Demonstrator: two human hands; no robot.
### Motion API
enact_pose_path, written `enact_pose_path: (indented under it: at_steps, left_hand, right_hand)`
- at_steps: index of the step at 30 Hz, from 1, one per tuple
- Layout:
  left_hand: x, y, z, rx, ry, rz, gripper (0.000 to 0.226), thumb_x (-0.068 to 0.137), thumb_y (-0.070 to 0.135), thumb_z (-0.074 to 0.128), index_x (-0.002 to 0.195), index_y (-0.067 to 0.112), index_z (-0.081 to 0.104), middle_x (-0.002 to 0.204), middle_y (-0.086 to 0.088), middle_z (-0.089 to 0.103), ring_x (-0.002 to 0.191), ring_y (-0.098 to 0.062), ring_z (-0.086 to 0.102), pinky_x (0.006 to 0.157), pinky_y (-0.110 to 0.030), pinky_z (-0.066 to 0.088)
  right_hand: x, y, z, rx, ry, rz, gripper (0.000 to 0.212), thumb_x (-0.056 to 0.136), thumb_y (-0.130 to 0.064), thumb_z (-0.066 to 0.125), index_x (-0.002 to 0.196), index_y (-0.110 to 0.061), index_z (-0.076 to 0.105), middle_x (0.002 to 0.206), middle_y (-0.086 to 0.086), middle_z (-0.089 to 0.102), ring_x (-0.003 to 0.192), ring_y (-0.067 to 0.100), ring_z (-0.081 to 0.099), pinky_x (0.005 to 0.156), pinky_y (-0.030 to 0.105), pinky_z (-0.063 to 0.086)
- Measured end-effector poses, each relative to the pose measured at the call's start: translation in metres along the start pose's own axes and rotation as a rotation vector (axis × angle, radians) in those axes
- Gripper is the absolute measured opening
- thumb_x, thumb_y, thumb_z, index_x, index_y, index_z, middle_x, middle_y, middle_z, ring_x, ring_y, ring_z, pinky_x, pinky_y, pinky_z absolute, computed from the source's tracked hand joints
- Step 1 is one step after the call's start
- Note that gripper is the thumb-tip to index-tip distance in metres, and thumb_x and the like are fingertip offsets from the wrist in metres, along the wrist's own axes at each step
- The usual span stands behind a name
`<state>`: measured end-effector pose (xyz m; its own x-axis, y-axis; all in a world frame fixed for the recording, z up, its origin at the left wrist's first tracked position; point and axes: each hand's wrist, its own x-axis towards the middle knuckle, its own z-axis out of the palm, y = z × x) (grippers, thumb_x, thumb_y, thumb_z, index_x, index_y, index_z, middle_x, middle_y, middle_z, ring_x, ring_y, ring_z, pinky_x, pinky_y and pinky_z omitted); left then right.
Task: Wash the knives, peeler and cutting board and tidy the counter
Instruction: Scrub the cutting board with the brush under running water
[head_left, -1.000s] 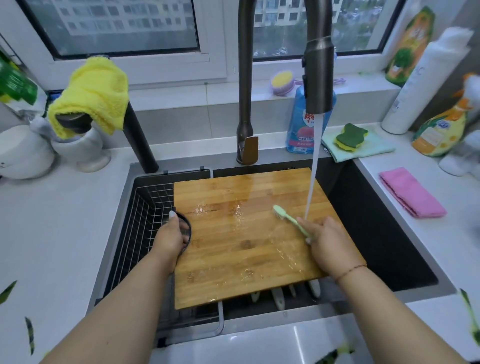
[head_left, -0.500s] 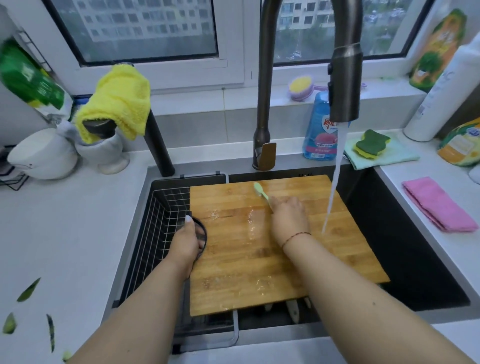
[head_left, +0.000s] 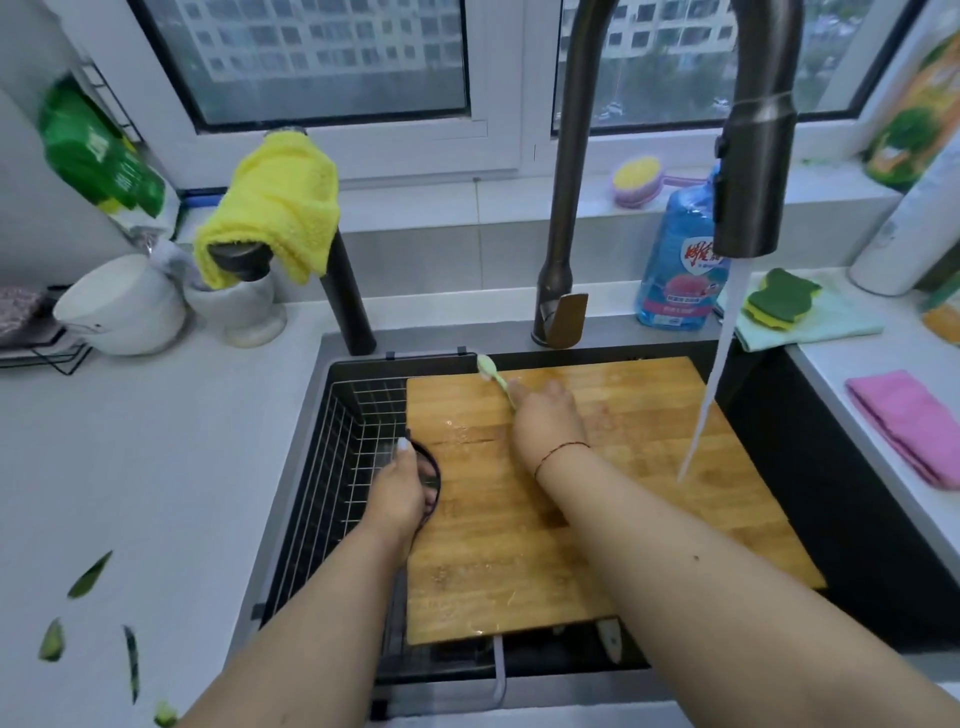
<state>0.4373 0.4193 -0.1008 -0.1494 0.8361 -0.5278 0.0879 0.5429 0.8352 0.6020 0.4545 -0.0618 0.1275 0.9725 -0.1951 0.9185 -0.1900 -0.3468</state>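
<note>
Bare forearms, no sleeves; thin red cord bracelet (head_left: 563, 451) on R wrist; pale-painted thumbnail (head_left: 404, 445) L.

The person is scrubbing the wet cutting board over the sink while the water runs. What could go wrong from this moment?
1. The cutting board is wet and the left hand grips only its black handle ring, so hard strokes with the small green brush in the right hand might make it slide.
2. Something like a blade tip shows under its near edge; reaching there blind could cut.
3. The water stream may splash the counter.
</note>
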Motion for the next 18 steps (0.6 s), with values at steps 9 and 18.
enact_pose_path:
  at_steps: [9,18]
  left_hand:
    - [0.004,-0.004,-0.004,0.022,0.018,0.000,0.061,0.099,0.057,0.020,0.084,0.010,0.055,0.065,-0.012,0.054,0.054,-0.023,0.051,0.055,-0.029,0.042]
    - [0.000,0.001,0.001,0.067,0.044,0.040,0.061,0.100,0.055,0.021,0.082,0.008,0.056,0.059,-0.010,0.052,0.047,-0.022,0.047,0.051,-0.027,0.038]
  right_hand:
    - [-0.031,0.053,-0.010,-0.020,0.029,-0.064,0.050,0.097,-0.020,0.039,0.143,-0.038,0.033,0.126,0.009,0.038,0.116,0.026,0.040,0.098,0.039,0.043]
    - [-0.063,0.123,-0.018,0.160,0.050,0.205,0.044,0.097,-0.022,0.043,0.139,-0.037,0.041,0.120,0.009,0.043,0.106,0.026,0.049,0.094,0.040,0.048]
